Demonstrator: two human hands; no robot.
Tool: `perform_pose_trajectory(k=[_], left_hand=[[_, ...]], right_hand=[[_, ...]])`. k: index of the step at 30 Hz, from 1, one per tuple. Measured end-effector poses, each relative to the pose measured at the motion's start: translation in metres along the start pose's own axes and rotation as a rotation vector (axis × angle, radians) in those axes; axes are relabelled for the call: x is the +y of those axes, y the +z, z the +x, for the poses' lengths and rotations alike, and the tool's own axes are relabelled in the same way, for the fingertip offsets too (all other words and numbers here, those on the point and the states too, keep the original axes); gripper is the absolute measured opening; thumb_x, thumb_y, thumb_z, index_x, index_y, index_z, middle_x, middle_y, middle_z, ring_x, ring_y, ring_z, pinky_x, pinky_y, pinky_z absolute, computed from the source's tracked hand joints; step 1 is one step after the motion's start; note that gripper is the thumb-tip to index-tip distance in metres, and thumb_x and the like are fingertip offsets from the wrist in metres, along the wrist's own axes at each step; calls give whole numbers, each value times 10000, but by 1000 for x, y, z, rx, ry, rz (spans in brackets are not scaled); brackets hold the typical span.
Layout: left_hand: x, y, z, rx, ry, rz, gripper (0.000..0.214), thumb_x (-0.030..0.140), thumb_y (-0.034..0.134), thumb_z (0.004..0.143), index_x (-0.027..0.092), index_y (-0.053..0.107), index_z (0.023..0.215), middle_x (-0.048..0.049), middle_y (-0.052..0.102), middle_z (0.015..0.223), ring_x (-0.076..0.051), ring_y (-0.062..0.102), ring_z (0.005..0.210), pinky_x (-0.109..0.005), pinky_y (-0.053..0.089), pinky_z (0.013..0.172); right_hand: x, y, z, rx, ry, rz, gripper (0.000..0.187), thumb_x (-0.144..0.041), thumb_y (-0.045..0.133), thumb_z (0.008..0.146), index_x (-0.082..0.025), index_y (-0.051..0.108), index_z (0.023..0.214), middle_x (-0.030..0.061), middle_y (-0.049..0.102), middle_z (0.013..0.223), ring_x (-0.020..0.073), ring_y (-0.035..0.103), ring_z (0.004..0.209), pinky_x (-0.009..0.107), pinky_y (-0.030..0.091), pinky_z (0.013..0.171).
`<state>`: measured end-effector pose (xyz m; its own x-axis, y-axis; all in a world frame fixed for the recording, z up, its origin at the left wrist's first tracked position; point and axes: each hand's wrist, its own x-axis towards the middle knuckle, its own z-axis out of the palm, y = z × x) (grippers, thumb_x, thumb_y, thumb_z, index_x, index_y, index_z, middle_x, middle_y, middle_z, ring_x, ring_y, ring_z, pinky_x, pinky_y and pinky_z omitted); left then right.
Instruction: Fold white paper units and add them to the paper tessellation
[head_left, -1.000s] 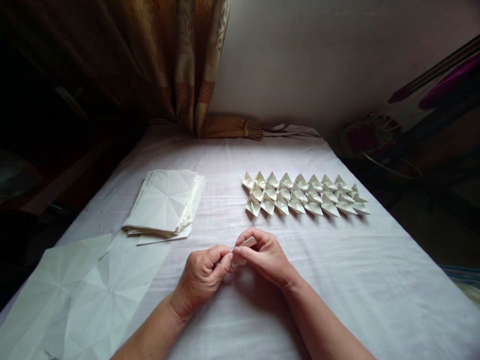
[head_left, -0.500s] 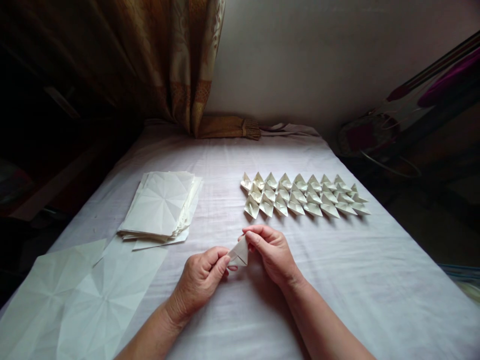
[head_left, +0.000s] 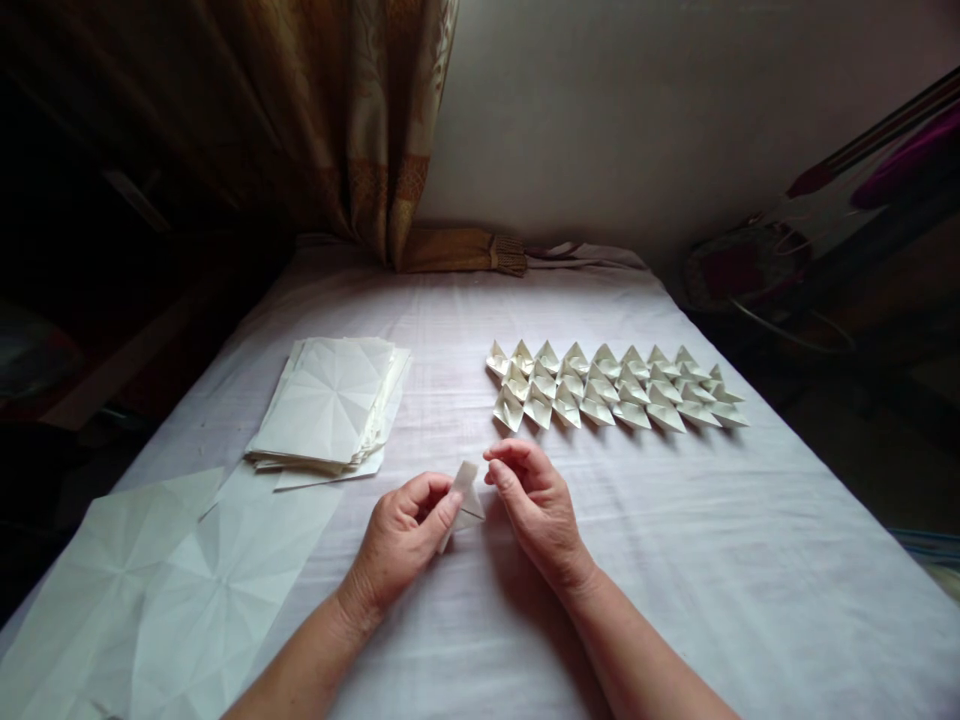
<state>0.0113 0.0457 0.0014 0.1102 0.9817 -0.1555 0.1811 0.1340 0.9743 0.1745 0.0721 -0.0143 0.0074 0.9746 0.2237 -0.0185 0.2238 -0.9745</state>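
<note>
My left hand (head_left: 409, 530) pinches a small folded paper piece (head_left: 466, 492) between thumb and fingers, with the piece's narrow end pointing up. Just to the right of it, my right hand (head_left: 536, 505) is off the paper, its thumb and fingertips slightly apart with nothing seen between them. Beyond my right hand stand several folded paper shapes (head_left: 600, 390) with pointed tips, set close together in rows. A stack of creased white paper sheets (head_left: 330, 400) lies to the left, past my left hand.
Loose creased sheets (head_left: 217, 590) overlap at the front left of the white cloth (head_left: 675, 560). A patterned brown curtain (head_left: 375, 190) hangs to the far edge, by a pale wall (head_left: 600, 120). Dark surroundings with a bag (head_left: 742, 265) lie to the right.
My right hand has let go of the folded paper piece and moved slightly away. The piece has turned in my left hand. The whole view has shifted slightly.
</note>
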Motion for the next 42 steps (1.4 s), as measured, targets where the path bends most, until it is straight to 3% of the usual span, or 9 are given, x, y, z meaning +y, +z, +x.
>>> perform_pose_trajectory(k=[2,4,7,17,24,30,42], left_hand=[[-1,0,1,53,-19,-65,375,512,640,794,146,679,865,-10,615,667,-98,494,534,-195,410,490],[-2,0,2,73,-20,-93,382,516,654,782,144,677,866,-26,642,704,-106,522,558,-201,429,506],[-6,0,2,72,2,-90,379,505,654,790,142,686,891,-39,668,736,-125,570,607,-217,472,566],[-8,0,-1,119,145,106,275,393,582,863,167,737,883,-32,732,778,-169,657,706,-216,516,657],[-3,3,-3,178,205,187,244,340,582,863,166,754,861,-30,739,737,-160,666,642,-203,519,621],[1,4,-4,205,257,169,226,303,577,862,157,749,873,-14,728,678,-130,642,555,-183,513,557],[-7,3,-5,218,341,223,185,257,597,877,167,753,920,-2,707,650,-112,630,545,-168,503,563]], right_hand=[[-2,0,-2,13,-193,-155,70,-227,589,879,-233,647,918,40,636,878,148,614,768,264,518,669],[-5,1,-5,-24,-321,-266,157,-173,567,886,-245,678,969,57,635,903,164,625,813,284,535,699],[-8,4,-8,-51,-390,-336,267,-144,541,898,-264,694,1081,64,643,921,171,639,847,293,551,730],[-9,9,-10,-28,-295,-300,228,-158,584,877,-239,707,1051,52,667,885,151,636,752,264,535,656],[-9,13,-12,-22,-213,-269,127,-165,619,844,-218,690,936,27,659,813,136,599,695,249,495,613],[-10,15,-12,-18,-247,-276,83,-141,624,842,-212,665,856,6,637,752,128,558,671,252,471,618],[-10,15,-13,-19,-235,-242,104,-150,640,837,-215,697,895,-4,639,728,122,559,647,238,472,608]])
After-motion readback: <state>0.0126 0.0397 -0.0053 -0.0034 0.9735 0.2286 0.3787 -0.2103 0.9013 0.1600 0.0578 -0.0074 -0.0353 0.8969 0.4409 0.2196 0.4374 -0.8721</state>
